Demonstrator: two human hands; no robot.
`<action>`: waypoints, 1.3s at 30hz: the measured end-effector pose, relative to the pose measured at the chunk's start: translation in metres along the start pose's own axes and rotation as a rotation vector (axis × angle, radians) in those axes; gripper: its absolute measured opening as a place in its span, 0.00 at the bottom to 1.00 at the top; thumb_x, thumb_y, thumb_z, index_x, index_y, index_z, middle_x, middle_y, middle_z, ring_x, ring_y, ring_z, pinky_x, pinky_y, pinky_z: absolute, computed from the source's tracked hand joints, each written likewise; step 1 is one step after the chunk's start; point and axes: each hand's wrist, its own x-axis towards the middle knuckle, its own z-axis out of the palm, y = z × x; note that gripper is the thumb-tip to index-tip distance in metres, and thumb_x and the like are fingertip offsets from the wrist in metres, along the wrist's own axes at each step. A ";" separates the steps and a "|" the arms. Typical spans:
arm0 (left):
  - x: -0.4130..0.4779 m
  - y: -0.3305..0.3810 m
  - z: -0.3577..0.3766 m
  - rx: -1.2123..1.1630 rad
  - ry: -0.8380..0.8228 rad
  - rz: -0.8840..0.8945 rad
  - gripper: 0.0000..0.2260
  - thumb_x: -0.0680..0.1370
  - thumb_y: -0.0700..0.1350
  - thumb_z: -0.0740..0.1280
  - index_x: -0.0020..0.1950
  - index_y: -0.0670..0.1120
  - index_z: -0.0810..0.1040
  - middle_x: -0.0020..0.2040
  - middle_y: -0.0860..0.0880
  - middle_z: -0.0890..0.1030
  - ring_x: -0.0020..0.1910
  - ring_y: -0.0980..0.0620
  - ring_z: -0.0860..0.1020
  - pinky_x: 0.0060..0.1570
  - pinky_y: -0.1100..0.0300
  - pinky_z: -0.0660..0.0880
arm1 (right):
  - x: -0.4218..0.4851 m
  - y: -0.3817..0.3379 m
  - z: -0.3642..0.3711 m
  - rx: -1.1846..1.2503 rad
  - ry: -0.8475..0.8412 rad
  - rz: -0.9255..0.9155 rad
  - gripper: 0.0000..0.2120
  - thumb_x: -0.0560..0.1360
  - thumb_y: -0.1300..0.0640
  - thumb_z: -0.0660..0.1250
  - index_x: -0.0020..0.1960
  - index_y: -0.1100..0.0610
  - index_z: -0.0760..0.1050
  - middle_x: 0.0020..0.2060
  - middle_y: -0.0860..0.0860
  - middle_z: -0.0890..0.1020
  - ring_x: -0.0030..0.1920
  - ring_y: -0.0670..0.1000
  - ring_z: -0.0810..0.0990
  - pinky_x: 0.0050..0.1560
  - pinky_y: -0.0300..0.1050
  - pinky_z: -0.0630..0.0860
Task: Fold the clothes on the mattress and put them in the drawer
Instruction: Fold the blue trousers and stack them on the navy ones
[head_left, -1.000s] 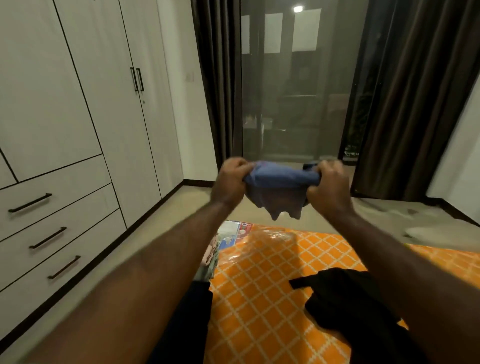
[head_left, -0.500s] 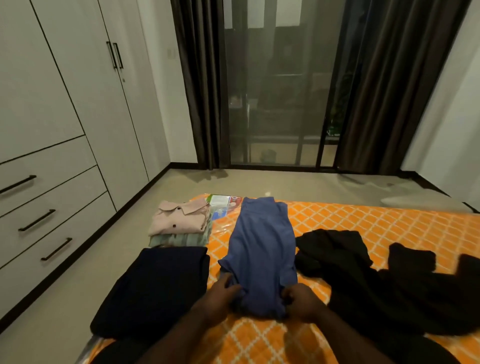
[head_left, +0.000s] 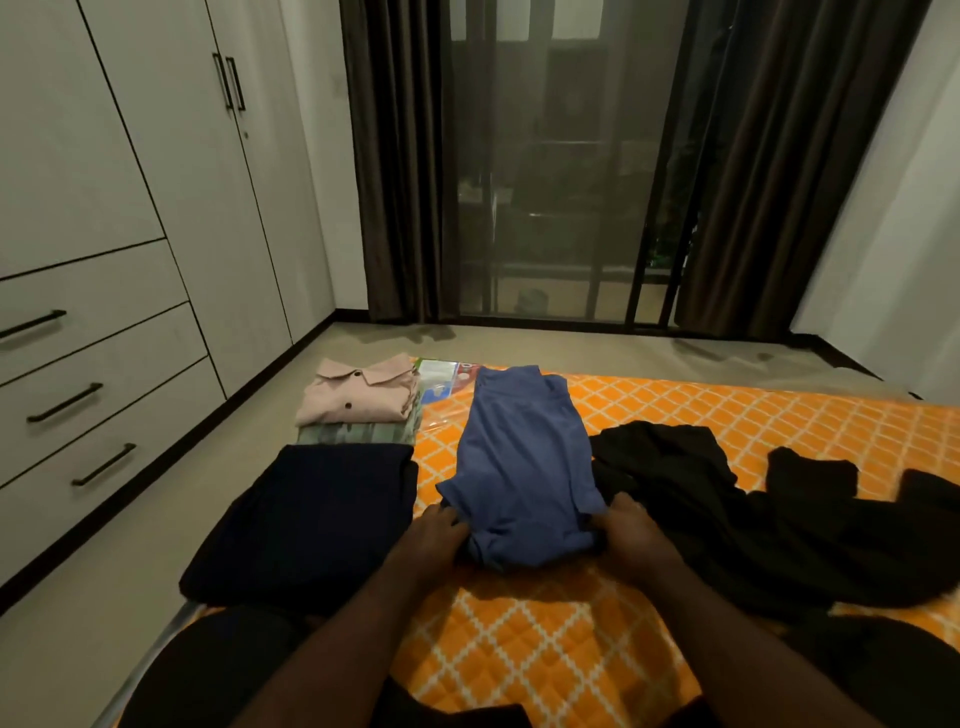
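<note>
We have the blue garment (head_left: 519, 467) laid lengthwise on the orange mattress (head_left: 701, 415), its far end pointing toward the glass door (head_left: 545, 208) and its near end bunched between our hands. Our left hand (head_left: 434, 530) has its fingers curled round the near left edge of the cloth. Our right hand (head_left: 631, 530) does the same on the near right edge. The fingertips of both are tucked into the folds, so we appear to be pinching the fabric rather than only resting on it.

Just left of the blue piece lies a folded dark navy garment (head_left: 311, 525), at the mattress's left edge. Beyond it sits a folded pink shirt (head_left: 358, 392), stacked on a green patterned garment (head_left: 358, 434).

To the right, touching the blue cloth near our right hand, a heap of black clothes (head_left: 727, 519) sprawls unfolded across the mattress.

Along the left wall we see the wardrobe's three drawers (head_left: 104, 384), all closed, across a strip of floor from the mattress. Dark curtains (head_left: 395, 156) hang on both sides of the door.
</note>
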 end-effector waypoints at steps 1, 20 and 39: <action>0.001 0.002 0.000 -0.033 0.010 0.000 0.16 0.78 0.55 0.69 0.59 0.45 0.79 0.59 0.45 0.77 0.59 0.42 0.75 0.57 0.48 0.73 | -0.006 0.003 -0.002 -0.051 -0.026 -0.017 0.15 0.76 0.51 0.65 0.62 0.50 0.78 0.64 0.54 0.68 0.65 0.59 0.70 0.66 0.53 0.73; 0.006 0.030 -0.012 -0.773 0.404 -0.231 0.06 0.85 0.45 0.63 0.54 0.45 0.78 0.46 0.51 0.81 0.45 0.56 0.78 0.43 0.61 0.73 | 0.016 0.027 0.001 0.533 0.082 0.123 0.06 0.80 0.61 0.66 0.56 0.55 0.74 0.48 0.55 0.82 0.47 0.54 0.81 0.48 0.53 0.80; 0.012 0.037 0.012 0.088 0.313 -0.381 0.11 0.80 0.46 0.67 0.61 0.49 0.73 0.59 0.42 0.75 0.52 0.42 0.76 0.45 0.50 0.75 | 0.039 0.004 0.035 0.082 0.190 0.310 0.17 0.81 0.45 0.65 0.63 0.53 0.67 0.58 0.57 0.77 0.60 0.61 0.78 0.50 0.52 0.73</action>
